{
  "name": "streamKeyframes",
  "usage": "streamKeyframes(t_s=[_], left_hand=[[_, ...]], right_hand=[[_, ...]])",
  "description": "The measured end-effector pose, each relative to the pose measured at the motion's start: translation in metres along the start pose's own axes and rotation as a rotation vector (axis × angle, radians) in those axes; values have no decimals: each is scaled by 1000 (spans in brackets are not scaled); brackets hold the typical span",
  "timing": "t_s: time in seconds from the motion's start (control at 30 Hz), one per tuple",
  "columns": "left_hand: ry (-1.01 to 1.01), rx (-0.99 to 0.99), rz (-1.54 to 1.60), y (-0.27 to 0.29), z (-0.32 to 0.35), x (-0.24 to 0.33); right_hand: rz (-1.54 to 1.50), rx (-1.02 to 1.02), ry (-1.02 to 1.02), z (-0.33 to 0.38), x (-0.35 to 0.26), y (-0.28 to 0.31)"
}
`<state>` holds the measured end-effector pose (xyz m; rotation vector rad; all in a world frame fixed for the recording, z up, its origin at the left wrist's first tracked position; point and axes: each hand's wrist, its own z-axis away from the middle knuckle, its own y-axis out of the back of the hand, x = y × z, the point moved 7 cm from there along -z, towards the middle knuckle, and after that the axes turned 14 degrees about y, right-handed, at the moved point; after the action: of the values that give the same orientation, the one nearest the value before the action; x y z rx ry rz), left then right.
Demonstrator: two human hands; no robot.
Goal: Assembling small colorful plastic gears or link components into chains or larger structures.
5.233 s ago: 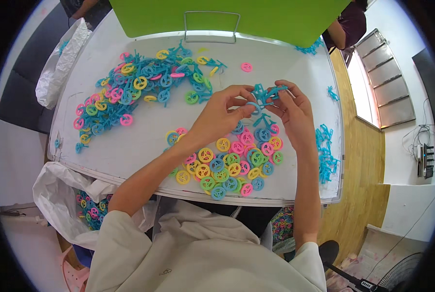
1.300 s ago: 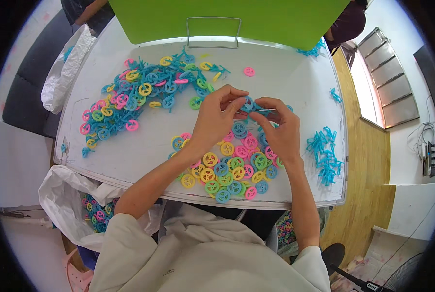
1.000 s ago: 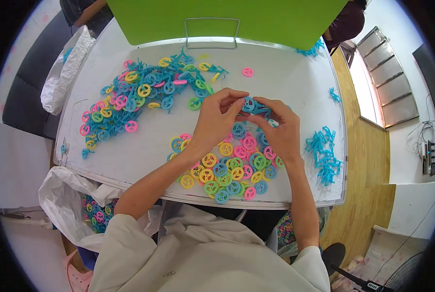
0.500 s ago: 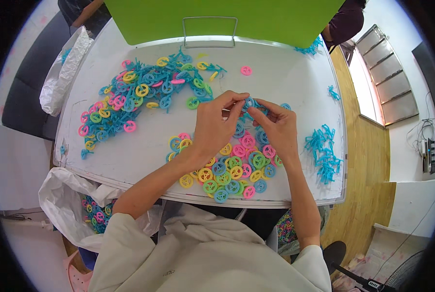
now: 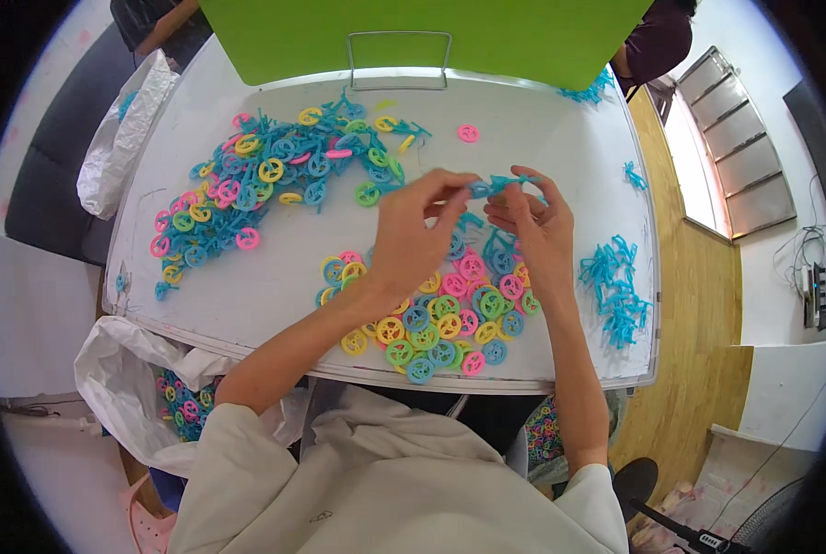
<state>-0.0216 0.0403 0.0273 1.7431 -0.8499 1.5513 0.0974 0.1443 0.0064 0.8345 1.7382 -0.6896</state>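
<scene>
My left hand (image 5: 411,235) and my right hand (image 5: 533,226) meet above the white table (image 5: 542,120), both pinching one small blue plastic piece (image 5: 494,183) between thumb and fingertips. Under and just before the hands lies a heap of plastic wheels (image 5: 436,319) in pink, yellow, green and blue. A larger spread of wheels mixed with blue sprue pieces (image 5: 265,189) lies at the far left of the table.
A pile of blue sprue bits (image 5: 616,286) lies at the right edge, one pink wheel (image 5: 468,133) alone at the back. A green box with a wire handle (image 5: 399,55) stands behind. White bags with wheels (image 5: 168,397) hang at the left front; another bag (image 5: 122,134) sits far left.
Both hands have lifted a little off the near heap and shifted right, still working a blue piece between the fingertips.
</scene>
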Motion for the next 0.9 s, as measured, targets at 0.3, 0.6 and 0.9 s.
streamKeyframes(t_s=[0.3, 0.6, 0.9], left_hand=[[-151, -70, -259, 0, -4, 16], [-37, -270, -731, -3, -5, -27], [403, -194, 11, 13, -18, -28]], right_hand=[[-381, 15, -122, -1, 0, -2], [-493, 24, -142, -4, 13, 10], [147, -157, 20, -4, -7, 3]])
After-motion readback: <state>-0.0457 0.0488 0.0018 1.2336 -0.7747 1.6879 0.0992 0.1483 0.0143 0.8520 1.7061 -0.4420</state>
